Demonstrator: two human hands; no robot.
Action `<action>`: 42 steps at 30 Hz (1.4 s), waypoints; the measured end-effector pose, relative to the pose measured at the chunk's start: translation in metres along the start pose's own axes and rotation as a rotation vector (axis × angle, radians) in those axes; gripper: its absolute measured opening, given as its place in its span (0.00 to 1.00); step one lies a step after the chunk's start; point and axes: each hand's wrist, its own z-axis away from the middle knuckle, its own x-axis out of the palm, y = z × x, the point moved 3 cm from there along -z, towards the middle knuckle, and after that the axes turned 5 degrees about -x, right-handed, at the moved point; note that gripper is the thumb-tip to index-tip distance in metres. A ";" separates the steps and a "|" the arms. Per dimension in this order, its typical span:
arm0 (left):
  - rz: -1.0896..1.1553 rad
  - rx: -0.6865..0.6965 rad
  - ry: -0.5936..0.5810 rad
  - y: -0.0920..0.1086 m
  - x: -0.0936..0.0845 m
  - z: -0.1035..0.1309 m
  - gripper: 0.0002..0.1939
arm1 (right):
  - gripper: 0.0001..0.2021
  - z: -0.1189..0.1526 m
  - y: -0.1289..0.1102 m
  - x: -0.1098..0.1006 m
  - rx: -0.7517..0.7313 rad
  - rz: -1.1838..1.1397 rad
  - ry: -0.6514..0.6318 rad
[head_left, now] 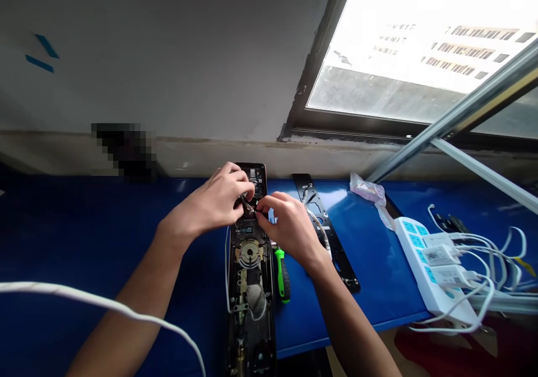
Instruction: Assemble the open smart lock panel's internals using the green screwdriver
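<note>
A long black housing [247, 276], which looks like an opened electronic door lock, lies lengthwise before me with its inner parts bare. A round metal ring part [250, 253] sits near its middle. Over its upper end, my left hand [222, 193] is closed, its fingers pinched on thin wires [247, 204]. My right hand [288, 223] meets it from the other side, thumb and forefinger pressed together at the wires; the fingers mostly cover what they grip. Beside the housing, below my right hand, lies a green and black screwdriver [282, 276].
To the right lie a black perforated plate [332, 237] with a white cable and a crumpled plastic bag [367, 188]. A white power strip [424, 270] holds several plugs. A white cable [105, 304] crosses over my left forearm. Behind the blue table [370, 270] stand a wall and window.
</note>
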 end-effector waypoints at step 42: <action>0.243 0.013 0.121 0.005 0.021 -0.019 0.06 | 0.04 0.002 -0.005 -0.021 -0.167 -0.166 -0.041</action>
